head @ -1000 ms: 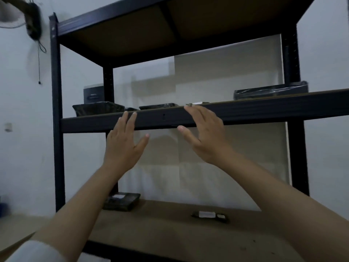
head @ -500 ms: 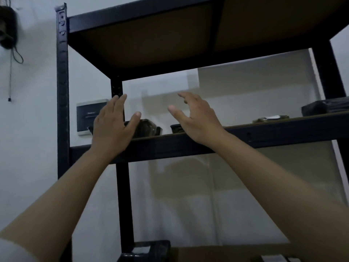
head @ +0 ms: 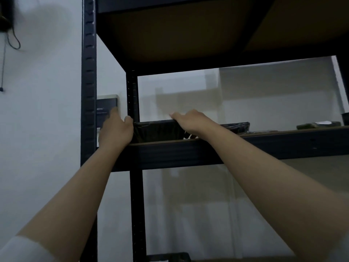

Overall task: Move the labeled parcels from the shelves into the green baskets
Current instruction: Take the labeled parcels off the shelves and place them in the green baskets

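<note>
Both hands reach up to a dark metal shelf (head: 188, 148). The left hand (head: 115, 129) and right hand (head: 190, 122) press opposite ends of a black plastic-wrapped parcel (head: 156, 131) standing on it, grip closed around it.

A dark metal shelf (head: 207, 154) with a brown board carries a black wrapped parcel (head: 156, 132) at its left end. A flatter black parcel (head: 238, 126) lies behind it, and another labelled parcel (head: 317, 125) sits near the right end.
</note>
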Demonstrator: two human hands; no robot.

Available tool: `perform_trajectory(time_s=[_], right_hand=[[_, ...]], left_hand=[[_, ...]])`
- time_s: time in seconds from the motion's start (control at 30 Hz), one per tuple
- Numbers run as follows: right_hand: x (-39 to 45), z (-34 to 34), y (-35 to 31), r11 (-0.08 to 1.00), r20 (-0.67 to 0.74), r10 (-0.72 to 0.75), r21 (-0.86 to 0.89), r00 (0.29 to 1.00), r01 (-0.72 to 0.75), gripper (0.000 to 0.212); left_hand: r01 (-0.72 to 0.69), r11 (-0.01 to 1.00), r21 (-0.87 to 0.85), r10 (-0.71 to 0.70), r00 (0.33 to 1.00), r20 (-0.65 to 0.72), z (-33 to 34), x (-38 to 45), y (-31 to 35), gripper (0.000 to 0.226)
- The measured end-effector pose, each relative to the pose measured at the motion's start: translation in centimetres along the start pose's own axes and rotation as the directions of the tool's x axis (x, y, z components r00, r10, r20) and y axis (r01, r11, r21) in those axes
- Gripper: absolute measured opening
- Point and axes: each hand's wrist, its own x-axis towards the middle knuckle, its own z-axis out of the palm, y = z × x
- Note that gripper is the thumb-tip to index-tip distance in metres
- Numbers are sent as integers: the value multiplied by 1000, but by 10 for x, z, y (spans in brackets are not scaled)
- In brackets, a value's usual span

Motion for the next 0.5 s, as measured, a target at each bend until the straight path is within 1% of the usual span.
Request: perform_trajectory(time_s=[0.1, 0.23, 0.27, 0.33, 0.4, 0.43, 0.5], right_hand=[[-1, -1, -1, 994, 34, 4, 107, 999, -8, 37], [-5, -10, 5, 978, 27, -12, 208, 1000, 6, 19], [-6, -13, 7, 974, 35, -7, 228, 999, -1, 17], [-8, -17, 11, 973, 55, -6, 231, 998, -7, 19], [-10, -19, 13, 977, 60, -15, 214, 998, 2, 10], [-12, -19, 14, 976, 55, -19, 216, 998, 7, 8], [-16, -21, 14, 969, 43, -26, 246, 999, 15, 13]], left_hand=[[54, 995, -80, -49, 997, 68, -2, 4, 1, 56], [78, 980, -182, -59, 992, 111, -8, 6, 0, 64], [91, 974, -205, -64, 989, 134, -9, 6, -1, 64], [113, 958, -264, -62, 979, 194, -9, 6, -1, 54], [110, 953, -284, -44, 972, 229, -8, 4, 0, 38], [104, 953, -285, -36, 972, 233, -8, 3, 0, 35], [93, 954, -284, -24, 971, 237, -7, 1, 1, 35]])
